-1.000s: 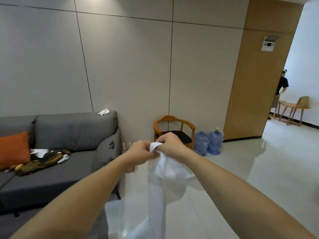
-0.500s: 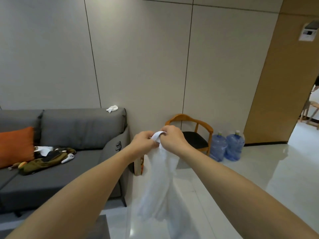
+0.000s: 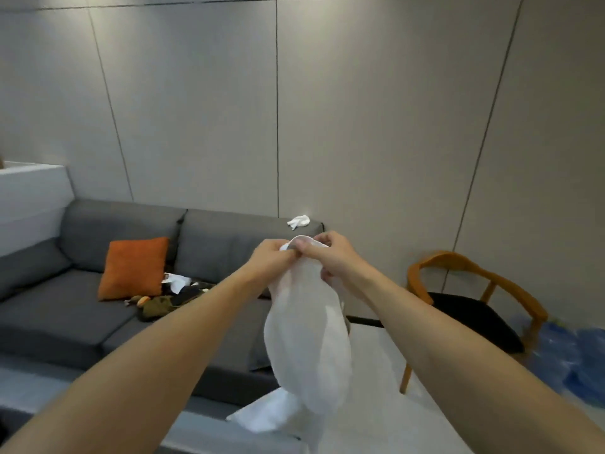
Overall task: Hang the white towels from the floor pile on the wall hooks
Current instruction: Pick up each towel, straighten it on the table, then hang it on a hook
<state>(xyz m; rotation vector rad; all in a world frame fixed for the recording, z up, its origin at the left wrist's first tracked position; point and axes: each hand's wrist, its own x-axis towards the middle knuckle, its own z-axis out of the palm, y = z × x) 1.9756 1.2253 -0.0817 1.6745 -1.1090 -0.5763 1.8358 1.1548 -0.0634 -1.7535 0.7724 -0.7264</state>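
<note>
A white towel (image 3: 306, 339) hangs in front of me, held up at chest height by its top edge. My left hand (image 3: 273, 260) pinches that edge from the left. My right hand (image 3: 330, 257) pinches it from the right, knuckles nearly touching the left hand. The towel's lower part droops and bunches toward the bottom of the view. No wall hooks and no floor pile are in view. A small white cloth (image 3: 298, 221) lies on top of the sofa back.
A grey sofa (image 3: 82, 309) runs along the panelled wall, with an orange cushion (image 3: 134, 267) and clutter on the seat. A wooden chair (image 3: 474, 303) with a black seat stands at right, blue water bottles (image 3: 569, 362) beside it. A white counter (image 3: 29, 198) is at far left.
The view has swung left: the doorway and wood panel are out of frame, and the sofa fills more of it. Both hands still hold the towel's top edge, now slightly higher.
</note>
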